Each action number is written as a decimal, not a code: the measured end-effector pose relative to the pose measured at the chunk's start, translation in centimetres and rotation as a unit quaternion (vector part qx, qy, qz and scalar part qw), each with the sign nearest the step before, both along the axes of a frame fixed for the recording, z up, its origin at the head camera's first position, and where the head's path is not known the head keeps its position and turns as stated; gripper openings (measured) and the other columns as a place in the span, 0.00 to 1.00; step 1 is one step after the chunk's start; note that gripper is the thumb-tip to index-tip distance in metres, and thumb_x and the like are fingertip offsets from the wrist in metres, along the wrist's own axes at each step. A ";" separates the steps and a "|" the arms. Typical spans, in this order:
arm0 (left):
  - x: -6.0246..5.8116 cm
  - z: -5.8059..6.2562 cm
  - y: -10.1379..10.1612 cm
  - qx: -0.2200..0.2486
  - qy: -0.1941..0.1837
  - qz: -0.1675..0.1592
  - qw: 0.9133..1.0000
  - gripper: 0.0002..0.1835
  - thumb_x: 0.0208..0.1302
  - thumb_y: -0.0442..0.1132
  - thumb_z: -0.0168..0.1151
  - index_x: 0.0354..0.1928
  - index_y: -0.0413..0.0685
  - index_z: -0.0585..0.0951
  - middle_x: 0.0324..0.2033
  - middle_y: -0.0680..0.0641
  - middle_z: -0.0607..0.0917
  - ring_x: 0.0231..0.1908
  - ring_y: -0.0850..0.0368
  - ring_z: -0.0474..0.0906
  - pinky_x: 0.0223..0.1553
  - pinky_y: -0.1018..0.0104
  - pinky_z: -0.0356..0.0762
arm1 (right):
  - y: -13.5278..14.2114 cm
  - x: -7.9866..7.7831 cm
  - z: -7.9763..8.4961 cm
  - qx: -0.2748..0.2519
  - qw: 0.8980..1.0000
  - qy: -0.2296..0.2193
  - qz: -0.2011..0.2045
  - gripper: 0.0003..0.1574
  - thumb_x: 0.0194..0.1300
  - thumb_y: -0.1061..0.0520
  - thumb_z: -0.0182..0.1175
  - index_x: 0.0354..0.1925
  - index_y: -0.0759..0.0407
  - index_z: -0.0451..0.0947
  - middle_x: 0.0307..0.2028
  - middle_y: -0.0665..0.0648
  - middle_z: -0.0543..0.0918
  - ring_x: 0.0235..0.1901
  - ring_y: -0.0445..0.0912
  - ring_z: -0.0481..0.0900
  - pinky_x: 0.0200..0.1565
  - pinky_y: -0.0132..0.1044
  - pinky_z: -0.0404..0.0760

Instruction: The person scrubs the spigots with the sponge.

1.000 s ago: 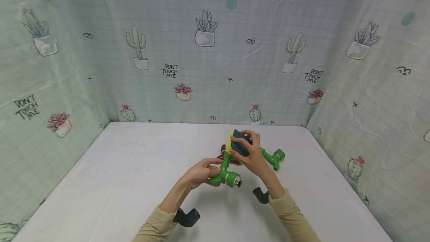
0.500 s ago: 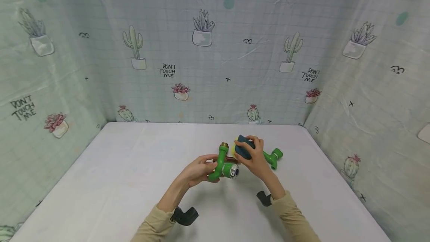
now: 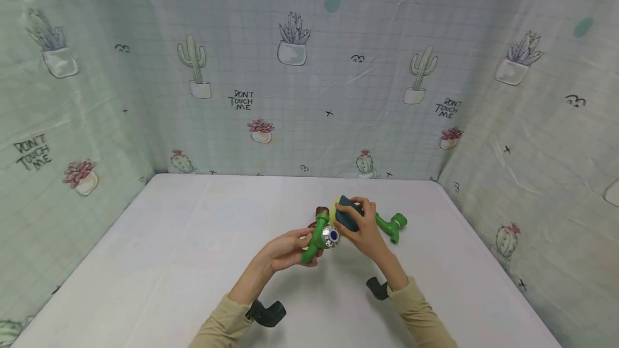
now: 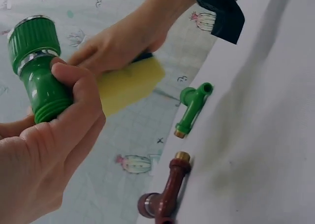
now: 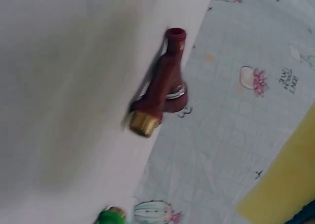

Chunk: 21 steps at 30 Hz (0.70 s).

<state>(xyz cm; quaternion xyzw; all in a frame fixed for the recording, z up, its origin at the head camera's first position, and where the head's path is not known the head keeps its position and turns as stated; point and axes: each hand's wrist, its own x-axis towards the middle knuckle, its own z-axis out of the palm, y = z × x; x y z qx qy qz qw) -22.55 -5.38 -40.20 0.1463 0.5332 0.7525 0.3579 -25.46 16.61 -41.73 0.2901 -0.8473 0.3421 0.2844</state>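
Work seemed unfinished: right hand gripped sponge, left hand green tap; brown tap and second tap lay unheld toward worktop's far edge.

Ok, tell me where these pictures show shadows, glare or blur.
Head view: soft shadows fall on the smooth white tabletop; left wrist view: small bright highlights glint on the glossy green ribbed-collar tap in the left hand; right wrist view: dim and slightly blurred, the dark red tap with brass-coloured threaded end soft-edged.
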 end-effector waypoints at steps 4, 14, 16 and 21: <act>-0.2 0.1 -0.4 -0.005 0.007 0.033 0.999 0.26 0.70 0.39 0.38 0.66 0.36 0.51 0.42 0.49 0.74 0.38 0.62 0.77 0.35 0.69 0.77 | 0.2 0.4 -0.1 0.001 1.000 -0.006 -0.004 0.26 0.50 0.58 0.66 0.50 0.49 0.74 0.51 0.67 0.63 0.46 0.56 0.59 0.38 0.45 0.72; 0.4 -0.4 0.6 -0.059 0.063 0.128 0.988 0.21 0.68 0.37 0.43 0.61 0.40 0.60 0.52 0.34 0.69 0.39 0.53 0.80 0.43 0.54 0.79 | -1.3 1.5 0.9 -0.050 0.999 -0.016 0.007 0.22 0.56 0.51 0.61 0.50 0.50 0.73 0.49 0.65 0.64 0.43 0.49 0.58 0.38 0.38 0.67; 0.5 -0.4 0.7 -0.058 0.075 0.118 0.989 0.19 0.68 0.36 0.43 0.59 0.39 0.61 0.54 0.32 0.67 0.42 0.49 0.80 0.44 0.49 0.78 | -1.5 1.6 0.8 -0.043 0.999 -0.021 -0.008 0.21 0.56 0.54 0.62 0.50 0.50 0.73 0.48 0.65 0.65 0.43 0.49 0.58 0.38 0.39 0.68; 0.7 -0.1 0.4 -0.062 0.099 0.064 0.991 0.21 0.64 0.34 0.51 0.57 0.35 0.64 0.51 0.32 0.74 0.44 0.47 0.80 0.44 0.44 0.76 | -1.7 1.8 1.0 -0.034 0.998 -0.028 -0.036 0.24 0.53 0.60 0.63 0.50 0.51 0.73 0.47 0.65 0.65 0.42 0.53 0.59 0.37 0.42 0.70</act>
